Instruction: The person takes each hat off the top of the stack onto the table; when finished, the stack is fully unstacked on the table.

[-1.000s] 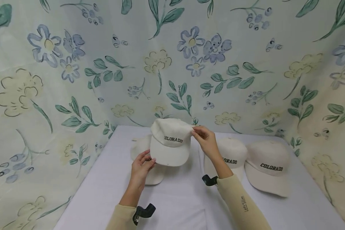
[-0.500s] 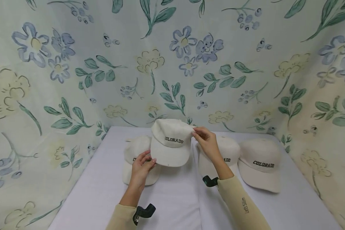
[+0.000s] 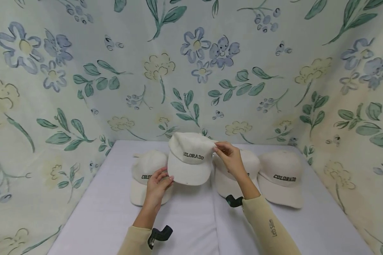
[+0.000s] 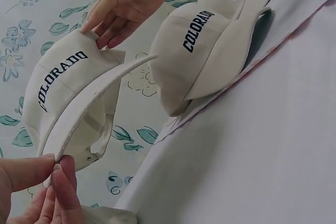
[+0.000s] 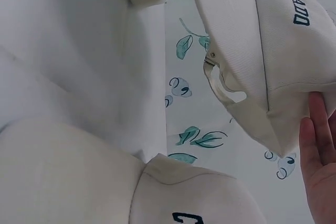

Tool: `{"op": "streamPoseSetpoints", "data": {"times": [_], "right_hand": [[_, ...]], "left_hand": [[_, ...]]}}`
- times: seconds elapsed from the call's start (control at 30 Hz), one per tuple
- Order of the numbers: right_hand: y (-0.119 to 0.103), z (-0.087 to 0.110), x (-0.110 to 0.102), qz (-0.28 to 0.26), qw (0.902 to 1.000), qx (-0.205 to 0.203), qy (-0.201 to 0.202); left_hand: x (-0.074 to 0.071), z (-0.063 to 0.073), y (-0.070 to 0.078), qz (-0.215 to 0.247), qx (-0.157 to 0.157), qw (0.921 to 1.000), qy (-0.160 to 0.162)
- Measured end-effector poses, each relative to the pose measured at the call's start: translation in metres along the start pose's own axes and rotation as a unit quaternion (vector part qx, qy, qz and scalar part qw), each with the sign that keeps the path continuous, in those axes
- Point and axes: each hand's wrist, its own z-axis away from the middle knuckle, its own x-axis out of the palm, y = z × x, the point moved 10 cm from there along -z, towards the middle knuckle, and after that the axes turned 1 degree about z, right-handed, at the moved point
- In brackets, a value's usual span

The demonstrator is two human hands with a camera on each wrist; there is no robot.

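A white baseball cap (image 3: 191, 156) with dark COLORADO lettering is held up above the table, its front and brim facing me. My left hand (image 3: 157, 186) pinches the brim's edge; thumb and fingers (image 4: 65, 192) close on it in the left wrist view. With thumb and fingertips, my right hand (image 3: 229, 157) grips the crown's right side, as the right wrist view also shows on its fabric (image 5: 294, 51). The crown is dented at its left. Behind my left hand sits a similar cap (image 3: 143, 173), partly hidden.
Two more COLORADO caps, one partly behind my right wrist (image 3: 228, 182) and a slightly pinker one (image 3: 282, 177), stand side by side at right. A white cloth (image 3: 185, 226) covers the table. Floral fabric (image 3: 204, 99) hangs behind and at both sides.
The head view has turned slightly right, so the resting caps and backdrop shift left in it. Both hands keep their hold on the raised cap, which stays nearly at the same place in view.
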Motion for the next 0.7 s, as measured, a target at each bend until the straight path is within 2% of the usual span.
{"op": "streamPoseSetpoints", "data": {"times": [0.07,0.3,0.43,0.67,0.7], "right_hand": [[0.0,0.001,-0.001,-0.001,1.0,0.004,-0.005],[-0.024,0.012,-0.001,0.015,0.9996,0.018,-0.013],[-0.023,0.014,0.0,0.014,0.9995,0.026,-0.014],[0.02,0.011,-0.004,0.025,0.9989,0.039,-0.003],[0.021,0.012,-0.004,0.027,0.9989,0.038,-0.001]], "left_hand": [[0.0,0.0,-0.002,-0.005,-0.001,1.0,-0.001],[0.002,0.0,-0.007,-0.029,-0.001,0.9995,-0.01],[0.002,0.0,-0.007,-0.046,0.0,0.9989,-0.013],[0.006,-0.001,-0.009,-0.112,0.01,0.9935,-0.019],[0.006,-0.001,-0.01,-0.121,0.012,0.9924,-0.022]]}}
